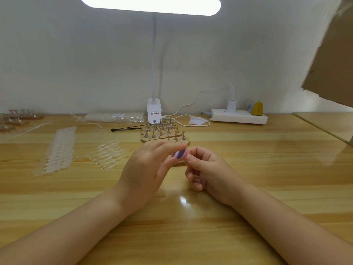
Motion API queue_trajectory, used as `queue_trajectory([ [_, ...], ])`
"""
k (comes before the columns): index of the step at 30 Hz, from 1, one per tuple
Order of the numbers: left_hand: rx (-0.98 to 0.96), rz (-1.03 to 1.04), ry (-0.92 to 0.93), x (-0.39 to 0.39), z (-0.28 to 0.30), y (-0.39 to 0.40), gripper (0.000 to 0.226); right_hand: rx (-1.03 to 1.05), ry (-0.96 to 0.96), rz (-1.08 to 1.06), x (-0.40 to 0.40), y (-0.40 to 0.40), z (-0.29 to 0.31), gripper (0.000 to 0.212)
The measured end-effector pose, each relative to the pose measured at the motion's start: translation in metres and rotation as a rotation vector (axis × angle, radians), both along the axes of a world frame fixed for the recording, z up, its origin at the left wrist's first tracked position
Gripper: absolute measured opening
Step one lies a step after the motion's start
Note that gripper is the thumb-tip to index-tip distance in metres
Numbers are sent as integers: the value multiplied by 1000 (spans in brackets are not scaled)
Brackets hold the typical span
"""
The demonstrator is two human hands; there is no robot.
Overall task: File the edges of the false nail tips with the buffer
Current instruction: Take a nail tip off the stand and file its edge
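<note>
The right hand (206, 167) pinches the light, stiff buffer (180, 156) by its end while the left hand (145, 169), fingers extended, apparently steadies an unseen, probably brittle nail tip.

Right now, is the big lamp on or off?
On. The lamp head glows bright white at the top, and its shine reflects on the wooden table.

hands: left hand (145, 169) and right hand (202, 167) are gripping purple-pink buffer (180, 154)
behind: nail stands (164, 131) sitting on wooden table (248, 169)
</note>
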State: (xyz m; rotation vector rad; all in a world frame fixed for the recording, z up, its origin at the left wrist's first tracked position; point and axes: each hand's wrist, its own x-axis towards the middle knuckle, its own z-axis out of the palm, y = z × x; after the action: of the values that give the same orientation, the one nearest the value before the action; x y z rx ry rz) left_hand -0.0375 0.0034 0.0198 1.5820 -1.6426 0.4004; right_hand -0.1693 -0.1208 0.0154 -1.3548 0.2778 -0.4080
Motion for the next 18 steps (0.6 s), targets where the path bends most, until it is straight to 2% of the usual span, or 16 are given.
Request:
queue_trajectory([
  [2, 55, 146, -89, 0, -1, 0, 26, 34, -7, -10, 0, 1, 0, 7],
  [4, 9, 250, -152, 0, 0, 0, 22, 69, -13, -22, 1, 1, 0, 10],
  [8, -117, 204, -280, -12, 1, 0, 23, 82, -16, -20, 0, 1, 2, 7],
  [10, -128, 264, -400, -10, -2, -1, 23, 117, 4, -9, 1, -1, 3, 6],
  [12, -153, 359, -433, -2, -4, -1, 38, 186, 16, -12, 0, -3, 5, 11],
  [13, -184, 365, -440, 1, -3, -1, 42, 205, 12, -9, 0, -4, 5, 10],
  [16, -341, 219, -543, -2, -4, -4, 35, 180, 8, 36, -1, -4, 5, 3],
  [18, -345, 178, -609, -7, -7, -5, 39, 136, 22, 76, -1, -4, 5, 5],
])
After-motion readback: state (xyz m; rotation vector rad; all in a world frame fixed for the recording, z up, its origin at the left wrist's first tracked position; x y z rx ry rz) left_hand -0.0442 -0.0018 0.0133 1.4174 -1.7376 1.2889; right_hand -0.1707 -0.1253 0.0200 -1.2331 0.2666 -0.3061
